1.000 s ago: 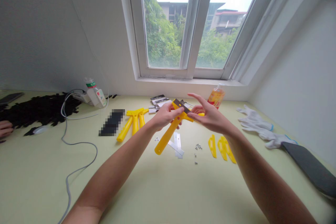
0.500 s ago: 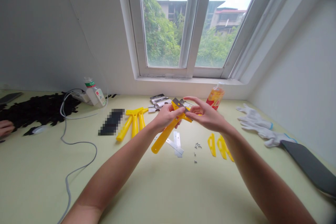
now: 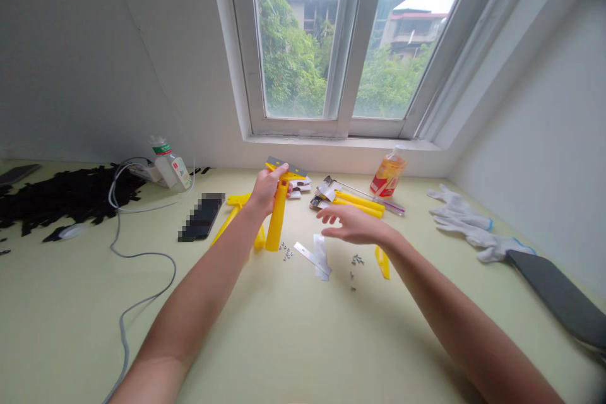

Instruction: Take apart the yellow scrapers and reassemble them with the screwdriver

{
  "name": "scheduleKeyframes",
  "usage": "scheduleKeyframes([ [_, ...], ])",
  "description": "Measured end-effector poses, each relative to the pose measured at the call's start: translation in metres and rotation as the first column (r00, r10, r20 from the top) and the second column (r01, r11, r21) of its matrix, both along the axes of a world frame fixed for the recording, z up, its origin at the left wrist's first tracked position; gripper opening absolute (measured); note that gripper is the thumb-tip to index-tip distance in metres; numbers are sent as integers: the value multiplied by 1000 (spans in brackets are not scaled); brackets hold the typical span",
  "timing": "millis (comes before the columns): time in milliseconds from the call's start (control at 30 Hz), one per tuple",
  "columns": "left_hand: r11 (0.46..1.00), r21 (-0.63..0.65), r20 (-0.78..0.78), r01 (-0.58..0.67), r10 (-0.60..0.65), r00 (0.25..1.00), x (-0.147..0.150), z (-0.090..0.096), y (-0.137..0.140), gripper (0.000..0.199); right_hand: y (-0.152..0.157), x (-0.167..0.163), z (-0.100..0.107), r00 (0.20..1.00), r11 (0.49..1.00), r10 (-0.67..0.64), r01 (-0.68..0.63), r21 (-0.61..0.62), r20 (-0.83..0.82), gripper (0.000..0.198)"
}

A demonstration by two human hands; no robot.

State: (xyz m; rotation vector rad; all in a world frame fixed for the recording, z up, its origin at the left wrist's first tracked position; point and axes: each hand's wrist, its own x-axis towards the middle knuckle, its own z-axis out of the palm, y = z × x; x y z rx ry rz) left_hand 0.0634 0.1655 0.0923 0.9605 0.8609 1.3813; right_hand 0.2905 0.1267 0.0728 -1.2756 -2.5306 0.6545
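My left hand [image 3: 267,190] grips a yellow scraper [image 3: 277,218] just below its head, where a grey metal blade [image 3: 286,166] lies across the top. The handle points down toward me. My right hand [image 3: 353,225] hovers with fingers apart and nothing in them. Below it, flat metal blades [image 3: 320,259] lie crossed on the table. Small screws [image 3: 356,259] are scattered to their right, and several nuts [image 3: 286,254] to their left. A yellow plastic piece [image 3: 382,262] lies under my right forearm, which hides others. More yellow handles [image 3: 237,202] lie partly behind my left arm.
Finished-looking scrapers [image 3: 362,203] lie at the back near an orange drink bottle [image 3: 388,172]. White gloves [image 3: 461,221] and a dark flat object [image 3: 558,293] are at right. A phone [image 3: 202,217], a grey cable [image 3: 142,255], a clear bottle [image 3: 171,167] and black scraps [image 3: 76,196] are at left.
My right hand has let go of the scraper and moved down. My left hand has carried the scraper left, its handle now hanging nearly straight. A hand at the far left edge has left view.
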Motion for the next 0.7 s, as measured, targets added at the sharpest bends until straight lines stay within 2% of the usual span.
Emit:
scheduleKeyframes([
  [167, 1000, -5, 20, -18, 18, 1000, -5, 4, 0, 25, -16, -30, -23, 988, 991, 136, -137, 6, 68, 34],
  [367, 1000, -3, 31, -26, 26, 999, -3, 9, -3, 24, -33, -62, -45, 973, 955, 222, -230, 185, 64, 26],
  [467, 1000, -1, 37, -25, 25, 999, -3, 9, -3, 26, -35, -68, -56, 971, 936, 228, -240, 258, 76, 17],
  [700, 1000, 5, 30, 20, -20, 999, -1, 6, -3, 27, -34, -69, -66, 972, 928, 220, -236, 288, 85, 15],
])
